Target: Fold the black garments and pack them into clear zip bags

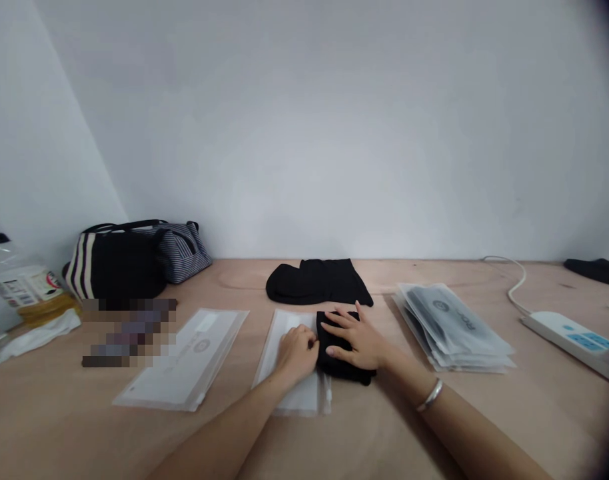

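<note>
My left hand (pixel 298 350) is closed, its fingertips pinching near the right edge of a frosted plastic zip bag (pixel 292 400) that lies flat in front of me. What exactly sits between those fingers is partly hidden. My right hand (pixel 357 339) lies with fingers spread over folded black socks (pixel 329 367), pressing them flat. Their left edge meets the mouth of the bag beside my left fingers. Behind both hands another black sock or pair (pixel 322 281) rests on the table.
A frosted zip bag (pixel 184 363) lies at left. Filled bags are stacked (pixel 449 327) at right, beside a white power strip (pixel 574 333) with a cable. Striped pouches (pixel 179 253), a blurred-out object (pixel 134 333) and an oil bottle (pixel 32 287) stand at far left. A wall (pixel 359 133) bounds the table.
</note>
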The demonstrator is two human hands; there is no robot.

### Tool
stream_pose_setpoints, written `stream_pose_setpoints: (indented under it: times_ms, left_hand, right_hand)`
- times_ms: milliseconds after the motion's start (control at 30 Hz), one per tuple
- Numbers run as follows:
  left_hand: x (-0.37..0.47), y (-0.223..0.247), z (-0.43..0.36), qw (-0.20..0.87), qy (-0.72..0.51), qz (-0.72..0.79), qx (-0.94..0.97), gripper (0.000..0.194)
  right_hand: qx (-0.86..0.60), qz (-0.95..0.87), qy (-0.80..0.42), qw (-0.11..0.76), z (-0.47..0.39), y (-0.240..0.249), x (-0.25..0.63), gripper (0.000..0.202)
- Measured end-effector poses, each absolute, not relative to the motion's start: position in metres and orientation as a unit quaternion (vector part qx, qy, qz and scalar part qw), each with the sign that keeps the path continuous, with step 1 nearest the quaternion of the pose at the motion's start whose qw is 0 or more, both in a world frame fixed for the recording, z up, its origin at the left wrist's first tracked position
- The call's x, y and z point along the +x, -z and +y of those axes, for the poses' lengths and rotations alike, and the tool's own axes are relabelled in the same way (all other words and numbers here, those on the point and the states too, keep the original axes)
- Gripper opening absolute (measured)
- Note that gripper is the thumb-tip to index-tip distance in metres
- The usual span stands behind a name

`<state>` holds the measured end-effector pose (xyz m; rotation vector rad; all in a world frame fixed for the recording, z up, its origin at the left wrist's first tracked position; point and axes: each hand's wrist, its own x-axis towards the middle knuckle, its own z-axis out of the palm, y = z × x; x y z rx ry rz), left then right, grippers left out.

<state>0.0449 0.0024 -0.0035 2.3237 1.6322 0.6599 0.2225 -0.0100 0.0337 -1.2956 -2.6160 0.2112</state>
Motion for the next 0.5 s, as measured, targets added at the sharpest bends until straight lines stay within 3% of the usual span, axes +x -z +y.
stream_pose_setpoints:
  times_ms: [267, 500]
  left_hand:
    - [0.046, 0.006, 0.003, 0.126, -0.262, 0.563, 0.773, 0.019]
    - [0.047, -0.003, 0.0, 0.136, -0.29, 0.555, 0.768, 0.022]
  right_hand:
    - [-0.422, -0.888, -0.166, 0.077, -0.012, -0.034, 0.222, 0.064]
    - [-0.468, -0.865, -0.164, 0.079, -0.015, -0.031, 0.212, 0.066]
